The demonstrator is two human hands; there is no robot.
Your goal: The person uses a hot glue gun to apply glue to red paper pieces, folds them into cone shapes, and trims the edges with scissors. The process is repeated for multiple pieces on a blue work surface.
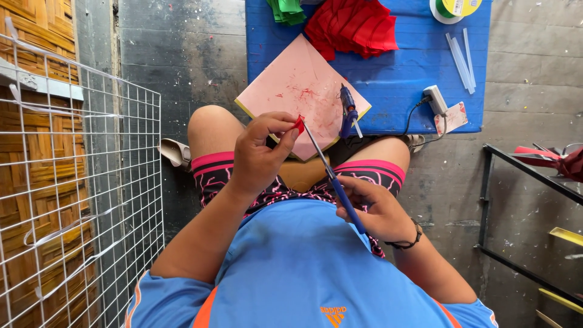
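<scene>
The left hand [258, 159] is pinching a small red scrap of soft fabric [299, 125] above the pink square board [291, 85]; the right hand [375, 209] is gripping blue-handled steel scissors [333, 177], blades touching it; light and floppy, probably best pinched near the cut.

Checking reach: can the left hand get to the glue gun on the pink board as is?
Probably not freely: the left hand pinches a small red piece. The glue gun lies close on the pink board, nothing between.
</scene>
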